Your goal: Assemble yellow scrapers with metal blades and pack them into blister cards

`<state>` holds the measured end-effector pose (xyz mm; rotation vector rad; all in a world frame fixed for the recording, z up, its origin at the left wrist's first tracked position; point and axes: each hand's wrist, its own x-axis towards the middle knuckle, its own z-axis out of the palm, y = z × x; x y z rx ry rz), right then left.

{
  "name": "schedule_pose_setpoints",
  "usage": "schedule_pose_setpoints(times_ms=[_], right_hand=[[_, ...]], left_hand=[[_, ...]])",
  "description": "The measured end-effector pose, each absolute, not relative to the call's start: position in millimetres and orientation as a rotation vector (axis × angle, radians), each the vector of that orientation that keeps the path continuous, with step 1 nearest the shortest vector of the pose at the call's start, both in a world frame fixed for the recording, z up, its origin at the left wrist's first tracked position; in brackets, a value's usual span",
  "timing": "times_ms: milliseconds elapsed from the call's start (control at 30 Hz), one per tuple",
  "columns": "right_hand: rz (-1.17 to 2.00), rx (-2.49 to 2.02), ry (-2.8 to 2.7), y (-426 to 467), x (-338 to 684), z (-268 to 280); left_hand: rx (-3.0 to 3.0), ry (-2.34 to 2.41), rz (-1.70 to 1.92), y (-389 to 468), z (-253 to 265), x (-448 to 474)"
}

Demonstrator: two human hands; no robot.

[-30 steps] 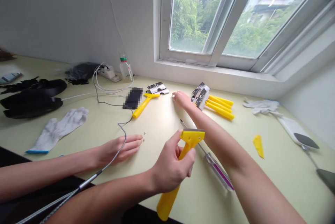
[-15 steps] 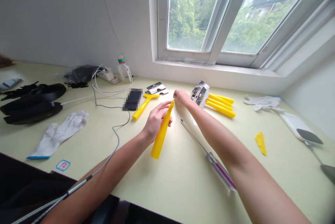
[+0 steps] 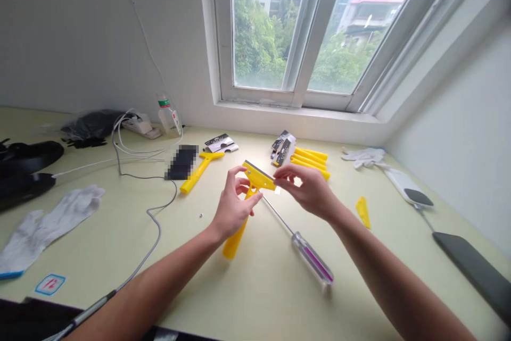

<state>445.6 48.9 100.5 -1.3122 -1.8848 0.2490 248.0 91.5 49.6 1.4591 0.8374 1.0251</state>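
My left hand [image 3: 235, 205] is closed round the neck of a yellow scraper [image 3: 259, 177], whose head is turned up and whose handle slants down below my palm. A dark strip runs along the head's upper edge, and a small screw shows on its left part. My right hand [image 3: 305, 186] pinches the right end of that head; a thin shiny piece shows under the fingertips, too small to name surely. Beneath my hands a screwdriver [image 3: 313, 261] with a clear and purple handle lies on the table. A tiny metal nut or screw [image 3: 200, 215] rests to the left.
Another yellow scraper [image 3: 196, 175] lies left beside a blurred dark phone [image 3: 182, 162]. Several packaged yellow scrapers [image 3: 309, 160] lie at the back. A yellow blade cover [image 3: 363, 212] is at right. White gloves [image 3: 59, 218], a bottle [image 3: 169, 115] and a grey cable [image 3: 159, 224] are around.
The scraper has turned so its head faces me in plain view. My right hand has come back from beyond it to the head's right end. The view has shifted right.
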Motion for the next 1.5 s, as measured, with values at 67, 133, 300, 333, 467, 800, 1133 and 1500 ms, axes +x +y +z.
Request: schedule_pose_setpoints(times_ms=[67,133,300,333,467,800,1133,1500], right_hand=[[0.108,-1.26,-1.995,49,439,97],[0.002,-1.213,-2.073,50,436,93],[-0.145,-1.186,-2.247,49,432,87],[-0.174,-1.194,-2.275,48,430,87],[-0.209,-1.233,-2.307,46,427,87],[0.125,-1.366,-2.057,53,435,82],[1.009,-1.337,-1.667,58,437,77],[0.594,-1.759,-1.708,49,484,80]], left_hand=[[1.476,0.847,1.027,86,48,248],[1.481,0.855,1.028,82,45,248],[1.457,0.882,1.037,80,41,248],[1.455,0.89,1.041,80,41,247],[1.469,0.924,1.054,79,41,245],[1.451,0.896,1.057,75,44,245],[1.772,0.889,0.967,77,41,238],[2.399,0.97,0.658,92,41,228]])
